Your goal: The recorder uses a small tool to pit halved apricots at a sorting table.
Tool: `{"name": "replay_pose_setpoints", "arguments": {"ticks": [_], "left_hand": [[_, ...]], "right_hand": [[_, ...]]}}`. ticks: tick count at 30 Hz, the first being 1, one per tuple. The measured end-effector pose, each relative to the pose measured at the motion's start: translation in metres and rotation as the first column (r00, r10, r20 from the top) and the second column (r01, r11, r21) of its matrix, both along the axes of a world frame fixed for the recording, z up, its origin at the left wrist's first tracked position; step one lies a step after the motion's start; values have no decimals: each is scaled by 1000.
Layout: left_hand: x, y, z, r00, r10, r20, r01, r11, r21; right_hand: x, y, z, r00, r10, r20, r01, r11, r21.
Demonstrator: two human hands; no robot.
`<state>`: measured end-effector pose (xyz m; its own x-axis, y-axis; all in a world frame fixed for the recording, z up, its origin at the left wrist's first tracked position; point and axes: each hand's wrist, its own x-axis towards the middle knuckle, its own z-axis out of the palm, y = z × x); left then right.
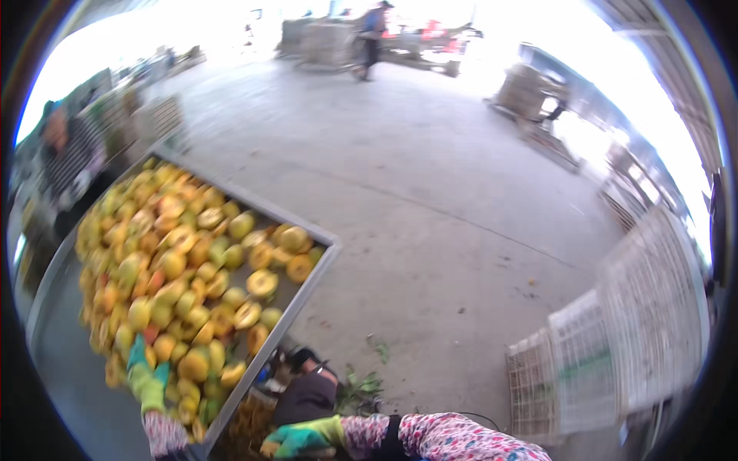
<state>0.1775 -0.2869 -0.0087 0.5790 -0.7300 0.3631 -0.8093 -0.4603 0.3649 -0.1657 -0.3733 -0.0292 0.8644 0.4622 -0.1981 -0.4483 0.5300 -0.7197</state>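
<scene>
A large heap of yellow-orange peach halves (173,261) fills much of a grey metal tray table (65,369) at the left. Several show hollow pit cavities. My left hand (147,378), in a yellow-green glove with teal fingers, reaches onto the heap's near edge, thumb and fingers apart, touching the fruit. My right hand (306,438), gloved alike, is low beside the tray's near corner. Blur hides whether its fingers hold anything; a yellow patch shows at their tips. Brownish scraps (250,421) lie just left of it, below the tray's rim.
Across the tray's far left sits a person in a striped top (73,157). Stacked pale plastic crates (584,361) stand at right. Green leaves (361,388) and a dark garment or bag (307,396) lie by the tray. A person walks (372,38) far off, near stacked crates (327,44).
</scene>
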Motion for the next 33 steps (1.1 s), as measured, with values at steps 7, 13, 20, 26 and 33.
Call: {"name": "replay_pose_setpoints", "arguments": {"ticks": [7, 13, 20, 26, 33], "left_hand": [[18, -31, -50, 735, -117, -667, -273, 850, -450], [-124, 31, 3, 773, -68, -630, -224, 901, -371], [-252, 36, 25, 614, -235, -754, -183, 886, -425], [-274, 57, 24, 577, -239, -781, -258, 854, -452], [-276, 87, 19, 583, -202, -787, -353, 810, -469]], "right_hand": [[-17, 6, -87, 748, -419, 514, 495, 869, -12], [2, 10, -11, 946, -191, -261, 271, 909, 317], [-4, 47, 4, 710, -700, 73, 699, 713, 49], [2, 76, 0, 665, -717, 209, 742, 667, -71], [1, 76, 8, 779, -492, 390, 619, 501, -605]]}}
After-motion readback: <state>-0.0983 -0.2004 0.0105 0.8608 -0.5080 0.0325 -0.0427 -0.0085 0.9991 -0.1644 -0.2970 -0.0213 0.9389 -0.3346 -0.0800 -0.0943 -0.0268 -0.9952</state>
